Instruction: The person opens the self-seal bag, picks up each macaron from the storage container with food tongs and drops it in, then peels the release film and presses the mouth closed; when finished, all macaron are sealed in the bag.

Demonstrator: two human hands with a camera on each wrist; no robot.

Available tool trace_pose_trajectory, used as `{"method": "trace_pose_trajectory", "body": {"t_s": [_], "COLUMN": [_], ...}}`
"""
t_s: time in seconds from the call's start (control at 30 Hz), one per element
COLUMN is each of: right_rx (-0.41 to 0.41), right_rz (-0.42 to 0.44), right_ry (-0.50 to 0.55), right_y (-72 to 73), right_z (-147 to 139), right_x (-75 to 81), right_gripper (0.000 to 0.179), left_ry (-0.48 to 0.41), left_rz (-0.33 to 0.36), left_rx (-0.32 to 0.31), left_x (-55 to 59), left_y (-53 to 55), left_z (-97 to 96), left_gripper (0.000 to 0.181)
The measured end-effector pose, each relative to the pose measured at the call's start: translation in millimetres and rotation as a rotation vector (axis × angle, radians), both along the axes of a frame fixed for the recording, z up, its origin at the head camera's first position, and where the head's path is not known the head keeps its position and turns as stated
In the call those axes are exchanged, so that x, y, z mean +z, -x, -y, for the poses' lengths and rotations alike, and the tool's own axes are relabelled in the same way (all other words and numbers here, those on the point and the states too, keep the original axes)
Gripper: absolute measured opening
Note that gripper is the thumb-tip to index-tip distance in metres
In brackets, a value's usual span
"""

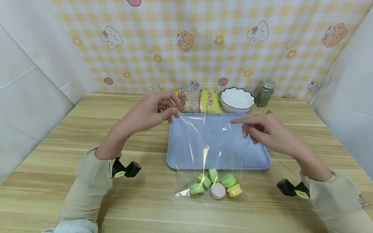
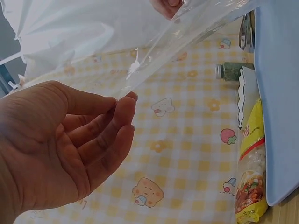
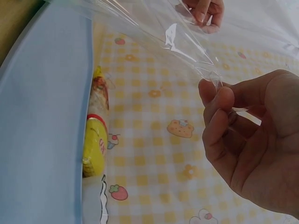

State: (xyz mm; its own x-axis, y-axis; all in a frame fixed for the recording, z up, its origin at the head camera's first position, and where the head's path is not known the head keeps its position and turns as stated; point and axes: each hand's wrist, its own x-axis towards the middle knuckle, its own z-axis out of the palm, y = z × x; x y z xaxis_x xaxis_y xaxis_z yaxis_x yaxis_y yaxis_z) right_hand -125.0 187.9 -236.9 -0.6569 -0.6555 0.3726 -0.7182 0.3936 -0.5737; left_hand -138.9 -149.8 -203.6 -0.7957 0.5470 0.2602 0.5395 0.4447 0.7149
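A clear plastic bag [image 1: 205,154] hangs between the two hands, its film creased and shining. Low in the bag lie several green macarons [image 1: 228,180], a pale pink macaron [image 1: 218,191] and a yellow macaron [image 1: 234,190]. My left hand [image 1: 154,110] pinches the upper left edge between thumb and forefinger; the left wrist view shows the film [image 2: 135,67] running from those fingertips. The upper right edge is pinched by my right hand [image 1: 266,131], where the right wrist view shows film [image 3: 212,79] bunched at the thumb and fingers. Behind the bag lies a blue tray [image 1: 263,161].
Beyond the tray stand a yellow food packet [image 1: 210,102], a white scalloped bowl [image 1: 237,98] and a glass jar of green herbs [image 1: 265,94]. A metal utensil [image 2: 246,32] lies near the jar. A checked curtain [image 1: 201,38] borders the back of the wooden table [image 1: 70,155].
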Motion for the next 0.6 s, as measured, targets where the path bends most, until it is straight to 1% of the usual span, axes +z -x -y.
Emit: {"method": "trace_pose_trajectory", "body": {"t_s": [0.23,0.37,0.4,0.43,0.47,0.5,0.6], "right_rx": [0.007,-0.016,-0.004,0.039,0.101,0.167,0.391], "right_rz": [-0.016,0.007,0.022,0.056,0.095,0.133,0.260], "right_ry": [0.010,0.010,0.023,0.057,0.100,0.145,0.270], "right_y": [1.2,0.8,1.3,2.5,4.0,5.5,11.5], "right_z": [-4,-5,-5,-6,-8,-10,-16], "right_x": [1.2,3.9,4.0,3.8,3.5,3.3,1.7], "right_gripper": [0.041,0.041,0.041,0.042,0.043,0.045,0.048], "left_ry": [-0.028,-0.035,-0.046,-0.061,-0.078,-0.100,-0.206], "left_rz": [-0.016,-0.017,-0.013,-0.006,0.004,0.019,0.079], "left_rx": [-0.022,-0.031,-0.042,-0.054,-0.068,-0.084,-0.156], "left_x": [2.0,2.6,2.4,2.3,2.3,1.9,2.4], "left_y": [-0.2,0.3,0.5,0.8,1.2,1.7,2.0], "left_z": [0.8,2.4,3.0,3.7,4.5,5.5,7.6], "left_gripper": [0.006,0.008,0.010,0.011,0.013,0.014,0.015]}}
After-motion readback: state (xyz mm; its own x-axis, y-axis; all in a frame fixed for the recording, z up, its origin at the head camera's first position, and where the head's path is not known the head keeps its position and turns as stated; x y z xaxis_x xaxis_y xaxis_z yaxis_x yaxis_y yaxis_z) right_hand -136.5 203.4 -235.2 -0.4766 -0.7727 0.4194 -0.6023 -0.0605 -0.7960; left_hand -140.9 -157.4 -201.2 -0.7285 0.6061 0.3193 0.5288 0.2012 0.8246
